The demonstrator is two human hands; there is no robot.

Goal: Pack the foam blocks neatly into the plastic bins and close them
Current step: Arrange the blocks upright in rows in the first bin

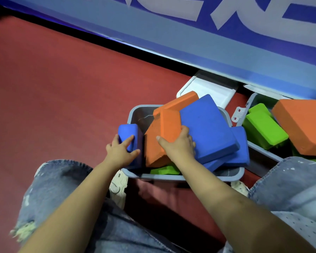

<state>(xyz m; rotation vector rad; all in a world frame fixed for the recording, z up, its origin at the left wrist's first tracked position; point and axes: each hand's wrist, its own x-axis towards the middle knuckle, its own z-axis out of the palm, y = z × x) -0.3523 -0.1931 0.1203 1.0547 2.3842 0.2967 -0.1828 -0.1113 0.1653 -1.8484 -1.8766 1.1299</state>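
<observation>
A grey-blue plastic bin (135,112) sits on the red floor between my knees, heaped with foam blocks. My left hand (121,151) grips a small blue block (127,131) standing at the bin's left wall. My right hand (179,144) grips a tilted orange block (169,125) in the middle of the bin. A large blue block (206,128) leans over the right side, and a green block (165,170) lies underneath. A second bin (263,152) at the right holds green blocks (263,125) and an orange block (303,125).
A white lid (210,89) lies on the floor behind the first bin, under a blue banner board (171,33). My knees in denim (62,189) frame the bin, with a shoe (119,187) just left of it. Red floor (62,88) stretches to the left.
</observation>
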